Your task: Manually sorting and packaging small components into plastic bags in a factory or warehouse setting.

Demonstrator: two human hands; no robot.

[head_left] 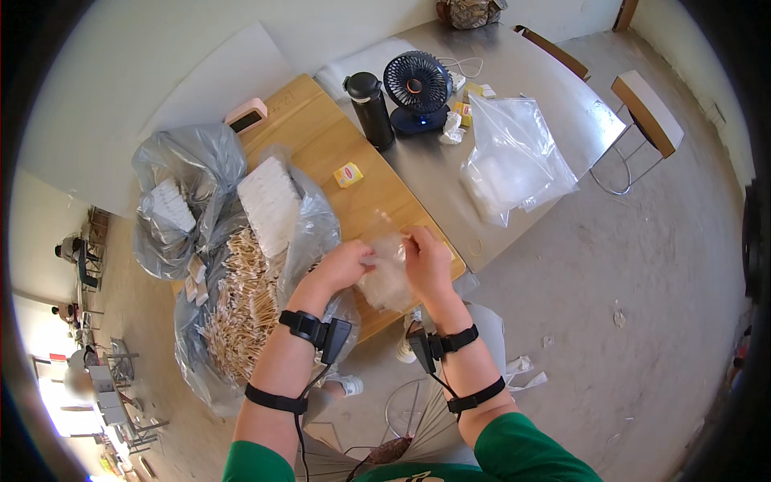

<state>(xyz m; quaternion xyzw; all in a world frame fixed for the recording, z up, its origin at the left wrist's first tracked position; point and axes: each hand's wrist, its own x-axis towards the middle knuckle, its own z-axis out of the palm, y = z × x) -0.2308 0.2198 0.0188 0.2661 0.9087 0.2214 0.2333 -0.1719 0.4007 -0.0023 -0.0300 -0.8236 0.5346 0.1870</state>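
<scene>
My left hand (347, 263) and my right hand (427, 261) both pinch the top of a small clear plastic bag (387, 277) with pale contents, held up in front of me over the near edge of the wooden table (321, 136). Just left of my left hand lies a large clear bag of small wooden sticks (241, 297). A block of white packets (269, 201) sits in the same bag, farther back.
A grey plastic bag (181, 189) lies at the table's left. A black bottle (371, 108), a small dark fan (418, 88), a yellow box (348, 174) and a big clear plastic bag (514, 157) sit on the tables. Wooden-seated stools (646, 108) stand at right.
</scene>
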